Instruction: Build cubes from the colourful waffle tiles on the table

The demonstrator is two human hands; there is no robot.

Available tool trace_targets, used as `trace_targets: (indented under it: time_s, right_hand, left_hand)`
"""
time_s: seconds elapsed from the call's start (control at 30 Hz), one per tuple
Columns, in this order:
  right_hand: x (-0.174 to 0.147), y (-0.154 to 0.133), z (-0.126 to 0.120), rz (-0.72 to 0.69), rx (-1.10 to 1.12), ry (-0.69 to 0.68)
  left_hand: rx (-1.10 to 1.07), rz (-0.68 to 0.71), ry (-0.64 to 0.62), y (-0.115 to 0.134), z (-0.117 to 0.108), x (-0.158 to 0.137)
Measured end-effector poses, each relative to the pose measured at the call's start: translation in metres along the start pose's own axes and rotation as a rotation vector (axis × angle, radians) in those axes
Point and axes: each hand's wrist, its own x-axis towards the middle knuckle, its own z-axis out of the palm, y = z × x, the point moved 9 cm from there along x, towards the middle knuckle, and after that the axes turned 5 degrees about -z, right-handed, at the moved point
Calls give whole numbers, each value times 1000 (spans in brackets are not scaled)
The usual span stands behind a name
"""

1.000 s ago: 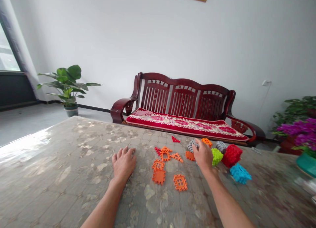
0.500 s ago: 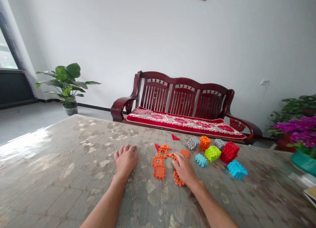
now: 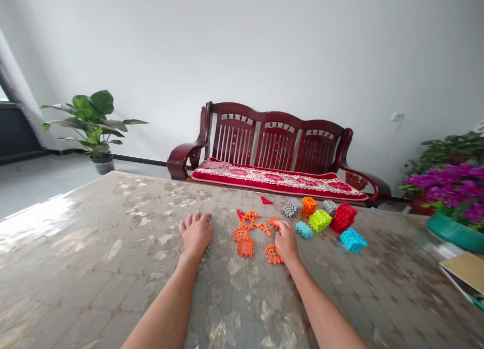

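Note:
My left hand (image 3: pixel 197 233) lies palm down on the table with fingers spread and nothing in it. To its right are flat orange interlocking pieces: a solid square (image 3: pixel 245 248), a window-like square (image 3: pixel 241 234), and open-framed pieces (image 3: pixel 250 219). My right hand (image 3: pixel 286 240) has its fingers closed at the edge of a small orange square tile (image 3: pixel 273 222), partly covered by the fingertips. Beside that wrist lies another orange window-like square (image 3: pixel 273 254). Small red triangular pieces (image 3: pixel 266 200) lie farther back.
Stacked interlocking pieces stand to the right: grey (image 3: pixel 292 208), orange (image 3: pixel 309 206), lime green (image 3: pixel 319 220), red (image 3: pixel 343 217) and blue (image 3: pixel 353 239). A teal flowerpot (image 3: pixel 454 233) and a notebook (image 3: pixel 463 268) sit at the right edge. A wooden bench (image 3: pixel 280 142) is behind the table (image 3: pixel 132 268).
My right hand has shifted from the open orange piece to the orange square tile, which has moved slightly left. My left hand stays resting. The head view has tilted down and turned a little right.

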Motion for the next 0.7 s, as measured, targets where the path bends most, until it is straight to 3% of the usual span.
trace_targets:
  time_s: [0.7]
  right_hand:
    - [3,-6,2,-7,51,-39]
  left_hand:
    - [-16,72,-10,10,1,-3]
